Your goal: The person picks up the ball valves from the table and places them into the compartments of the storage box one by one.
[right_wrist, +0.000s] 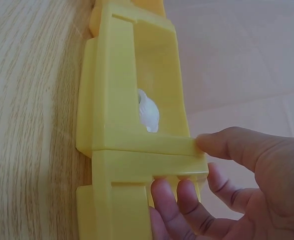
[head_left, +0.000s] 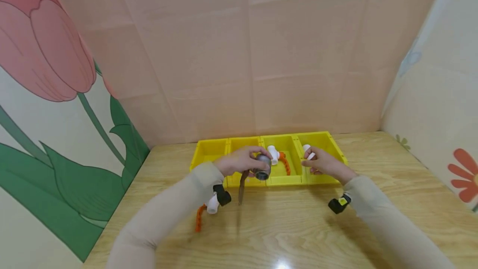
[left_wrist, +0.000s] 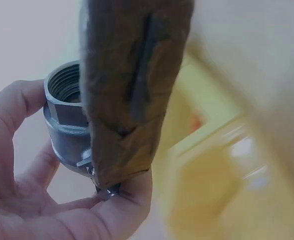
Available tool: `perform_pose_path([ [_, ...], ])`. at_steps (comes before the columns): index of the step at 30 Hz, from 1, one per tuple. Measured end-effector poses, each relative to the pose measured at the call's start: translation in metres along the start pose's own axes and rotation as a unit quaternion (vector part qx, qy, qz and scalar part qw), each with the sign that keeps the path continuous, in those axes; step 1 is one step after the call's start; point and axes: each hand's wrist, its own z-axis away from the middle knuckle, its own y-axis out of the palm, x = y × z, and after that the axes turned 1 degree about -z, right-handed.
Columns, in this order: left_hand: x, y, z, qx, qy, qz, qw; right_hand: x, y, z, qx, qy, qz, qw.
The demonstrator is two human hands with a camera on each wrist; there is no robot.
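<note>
My left hand (head_left: 242,161) grips a grey metal ball valve (head_left: 263,167) above the front of the yellow bins. The valve's threaded opening (left_wrist: 64,87) faces up in the left wrist view, and its long brown-wrapped lever (left_wrist: 132,90) hides part of the body. At the rightmost bin, my right hand (head_left: 325,163) has its thumb and fingers apart, close to the yellow divider (right_wrist: 147,155). Beside those fingers a white fitting (head_left: 306,147) shows, partly hidden. A white plastic valve (head_left: 273,155) with an orange handle (head_left: 285,163) lies in the neighbouring bin.
The joined yellow bins (head_left: 285,181) stand in a row on the wooden table (head_left: 284,223), near the back wall. Below my left wrist, another white valve (head_left: 212,205) with an orange handle (head_left: 199,218) lies on the table. Patterned walls close off both sides.
</note>
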Motion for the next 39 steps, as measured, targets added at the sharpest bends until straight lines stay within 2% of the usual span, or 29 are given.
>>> perform_pose_path([
  [4,-0.021,-0.031,-0.006,-0.034,0.011,0.024,0.9991,-0.001,0.000,0.000,0.001,0.004,0.000,1.000],
  [8,-0.032,-0.058,-0.016,-0.068,0.008,0.042,0.9967,-0.001,0.000,0.000,0.001,0.001,-0.001,1.000],
  [11,-0.034,-0.073,-0.024,-0.088,-0.001,0.057,0.9945,-0.001,-0.001,0.000,0.001,-0.002,-0.001,1.000],
  [15,-0.029,-0.084,-0.036,-0.100,-0.011,0.074,0.9922,-0.002,-0.001,-0.001,0.001,-0.002,0.001,1.000],
  [24,-0.002,-0.089,-0.061,-0.118,-0.034,0.114,0.9858,-0.002,-0.001,-0.002,0.001,-0.004,-0.003,1.000],
  [30,0.006,-0.079,-0.063,-0.112,-0.047,0.122,0.9850,-0.001,-0.001,-0.003,-0.001,-0.003,-0.001,1.000],
  [33,0.016,-0.075,-0.067,-0.111,-0.044,0.117,0.9859,-0.001,-0.001,-0.003,-0.003,-0.003,0.001,1.000],
  [39,0.028,-0.067,-0.066,-0.096,-0.052,0.128,0.9858,0.000,0.001,-0.004,-0.002,-0.001,0.006,1.000],
])
